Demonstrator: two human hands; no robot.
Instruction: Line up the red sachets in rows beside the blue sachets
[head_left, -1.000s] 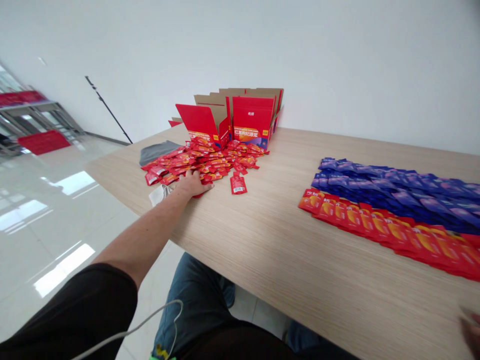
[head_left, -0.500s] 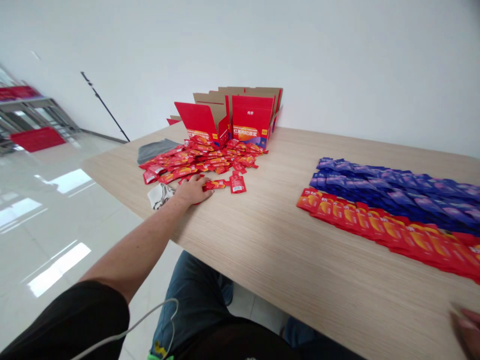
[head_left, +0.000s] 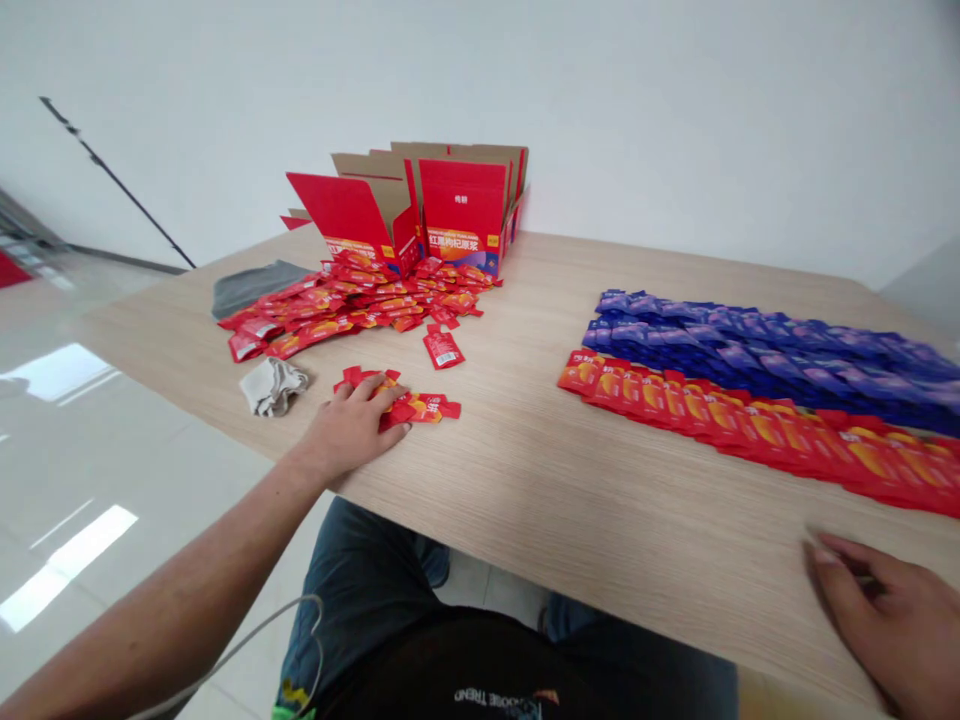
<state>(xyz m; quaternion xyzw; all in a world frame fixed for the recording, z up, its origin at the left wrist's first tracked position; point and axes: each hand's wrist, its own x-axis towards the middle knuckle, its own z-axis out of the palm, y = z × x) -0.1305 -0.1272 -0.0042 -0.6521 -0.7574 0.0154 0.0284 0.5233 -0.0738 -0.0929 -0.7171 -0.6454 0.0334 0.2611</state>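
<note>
My left hand lies palm down with its fingers spread over a small group of red sachets near the front edge of the table. One more red sachet lies loose just beyond that group. Behind my hand is a large heap of red sachets. At the lower right, my right hand is over the table, slightly blurred, with loosely bent fingers and nothing visible in them. Nearest to it is an overlapping row of red sachets, with rows of blue-purple sachets behind.
Open red cartons stand at the back behind the heap. A grey cloth lies left of the heap, and a crumpled whitish cloth is beside my left hand. The wooden table ends in front of my legs.
My left hand has drawn the small group of red sachets away from the heap, towards the table's front. My right hand has come further into view. The camera has turned right.
</note>
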